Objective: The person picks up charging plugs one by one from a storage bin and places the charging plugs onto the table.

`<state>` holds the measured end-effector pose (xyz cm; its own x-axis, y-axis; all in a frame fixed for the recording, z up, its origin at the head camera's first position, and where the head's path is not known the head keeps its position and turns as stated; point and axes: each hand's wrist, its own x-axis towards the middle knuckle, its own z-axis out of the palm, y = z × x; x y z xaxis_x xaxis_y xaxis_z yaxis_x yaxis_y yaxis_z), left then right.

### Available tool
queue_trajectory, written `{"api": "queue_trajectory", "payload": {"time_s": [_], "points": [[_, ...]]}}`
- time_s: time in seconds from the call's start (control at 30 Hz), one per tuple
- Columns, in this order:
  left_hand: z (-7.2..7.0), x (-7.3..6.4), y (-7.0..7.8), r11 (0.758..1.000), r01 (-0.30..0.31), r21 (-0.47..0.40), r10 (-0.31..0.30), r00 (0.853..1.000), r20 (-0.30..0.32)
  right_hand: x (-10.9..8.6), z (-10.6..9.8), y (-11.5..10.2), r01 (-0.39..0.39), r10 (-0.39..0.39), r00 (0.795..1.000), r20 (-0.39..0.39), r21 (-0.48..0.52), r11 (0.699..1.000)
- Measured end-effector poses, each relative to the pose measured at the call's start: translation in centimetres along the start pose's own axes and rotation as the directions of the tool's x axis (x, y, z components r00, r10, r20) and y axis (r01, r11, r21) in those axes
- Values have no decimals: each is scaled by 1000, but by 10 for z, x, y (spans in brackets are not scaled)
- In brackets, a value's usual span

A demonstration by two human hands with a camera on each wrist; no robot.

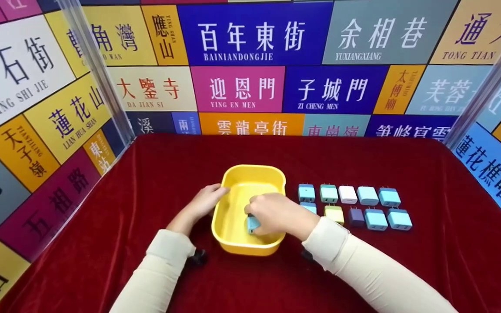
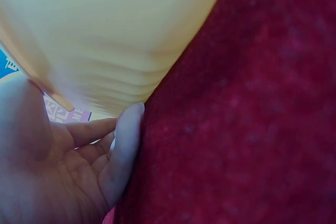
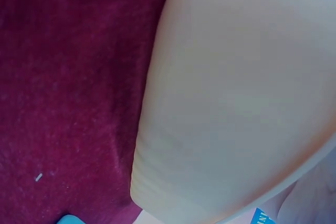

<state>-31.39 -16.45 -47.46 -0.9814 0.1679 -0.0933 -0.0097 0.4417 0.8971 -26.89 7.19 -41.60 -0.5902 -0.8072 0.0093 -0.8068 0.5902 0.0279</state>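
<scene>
A yellow plastic basin stands on the red cloth. My left hand holds its left side, part of the hand over the rim and the other fingers against the outer wall, as the left wrist view shows. Inside the basin, my right hand pinches a light blue charger plug low near the floor; the hand covers much of it. In the right wrist view the basin's outer wall fills most of the picture, and only a sliver of the right hand shows.
Right of the basin, charger plugs lie in two rows: several blue ones, a white one, a yellow-green one and a dark purple one. One blue plug sits close to the right forearm. Printed panels surround the red cloth.
</scene>
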Motion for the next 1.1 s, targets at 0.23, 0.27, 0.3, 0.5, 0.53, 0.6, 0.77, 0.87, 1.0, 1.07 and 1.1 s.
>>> {"api": "queue_trajectory", "payload": {"time_s": [0.23,0.27,0.3,0.5,0.53,0.6,0.77,0.87,1.0,1.07,1.1], "points": [[1,0,-1,1000,9,-13,-9,1000,3,-7,-6,-1,26,-26,1000,-7,32,999],[1,0,-1,1000,8,-10,-8,1000,3,-9,-8,-1,30,-29,999,-17,32,999],[1,0,-1,1000,7,-9,-7,1000,4,-11,-10,-1,35,-34,999,-30,35,999],[0,0,-1,1000,-7,-6,7,1000,3,-24,-26,1,49,-42,993,-110,62,997],[0,0,-1,1000,-9,-5,9,1000,0,-26,-28,2,51,-43,992,-119,65,997],[0,0,-2,1000,-6,-9,6,1000,1,-30,-31,1,52,-42,990,-132,68,996],[0,-1,-2,1000,5,-21,-5,1000,-1,-42,-36,0,56,-47,987,-152,59,997],[1,-1,-1,1000,6,-19,-6,1000,-6,-48,-38,0,56,-46,987,-154,60,997],[0,0,-1,1000,5,-8,-5,1000,-9,-55,-39,1,57,-46,985,-167,61,997],[1,1,-1,1000,3,0,-3,1000,-11,-59,-40,2,58,-47,983,-180,60,996],[1,1,-1,1000,2,2,-2,1000,-11,-61,-40,3,58,-45,982,-185,63,996]]}}
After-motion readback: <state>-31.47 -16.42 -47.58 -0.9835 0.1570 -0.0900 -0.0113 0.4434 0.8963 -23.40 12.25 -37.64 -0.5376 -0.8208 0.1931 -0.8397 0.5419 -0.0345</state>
